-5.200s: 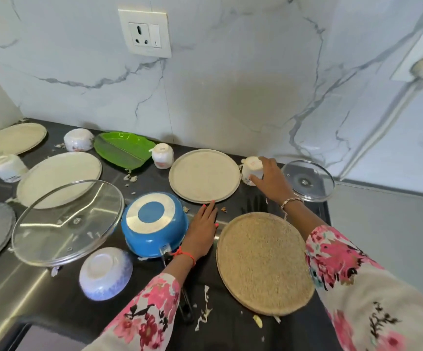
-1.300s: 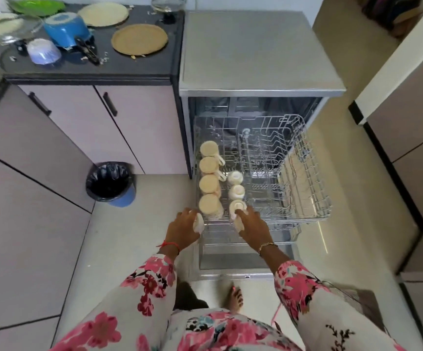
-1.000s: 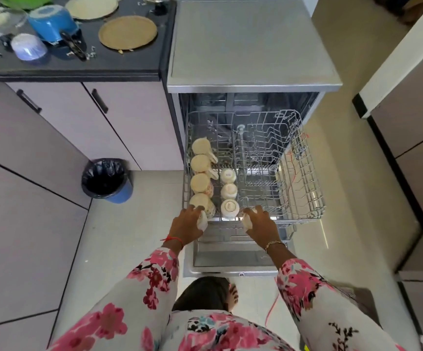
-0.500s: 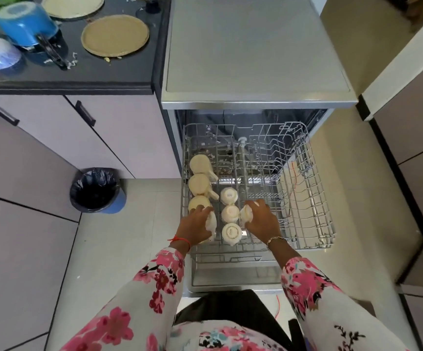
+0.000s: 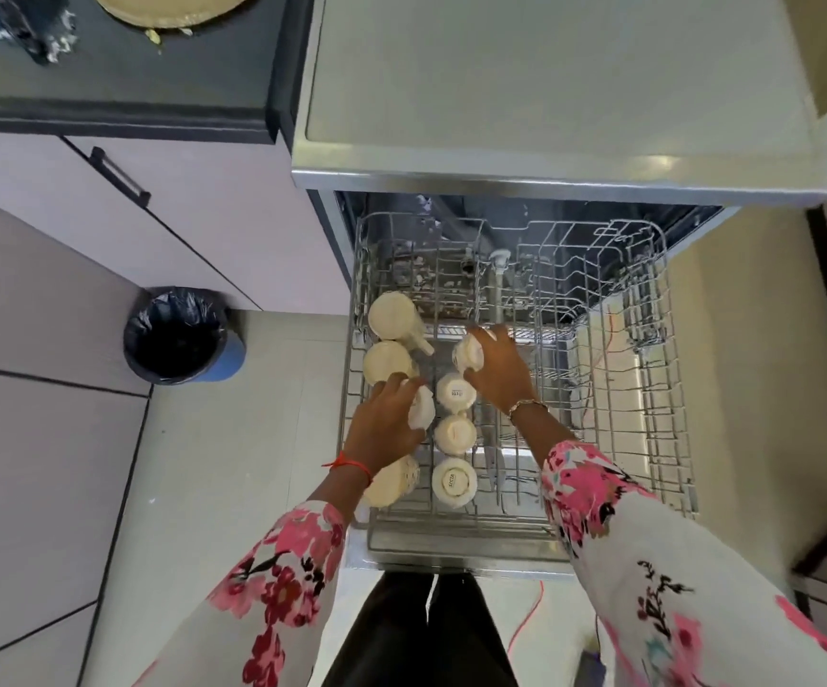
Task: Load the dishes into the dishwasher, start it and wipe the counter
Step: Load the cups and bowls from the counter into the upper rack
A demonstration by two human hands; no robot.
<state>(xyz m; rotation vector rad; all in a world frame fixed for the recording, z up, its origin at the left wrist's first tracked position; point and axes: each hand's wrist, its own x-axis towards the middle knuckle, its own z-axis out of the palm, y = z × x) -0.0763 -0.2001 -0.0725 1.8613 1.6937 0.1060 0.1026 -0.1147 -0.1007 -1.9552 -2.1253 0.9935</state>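
Observation:
The dishwasher's upper wire rack point(image 5: 639, 369) is pulled out in front of me. Its left side holds a column of upturned cream mugs point(image 5: 390, 315) and beside it a column of small white cups point(image 5: 456, 391). My left hand point(image 5: 387, 422) grips a small white cup point(image 5: 422, 411) over the mug column. My right hand point(image 5: 500, 371) holds another small white cup point(image 5: 468, 353) just behind the far end of the small-cup column, above the rack.
The right half of the rack holds no dishes. The dishwasher's grey top point(image 5: 550, 76) adjoins a dark counter point(image 5: 119, 66) with a round tan plate point(image 5: 173, 5) and food scraps. A black-lined bin point(image 5: 178, 334) stands on the floor at the left, below cabinet doors point(image 5: 119, 176).
Both hands, each with a small cup, have moved forward from the rack's near edge over the rows of cups. The camera has come closer to the rack.

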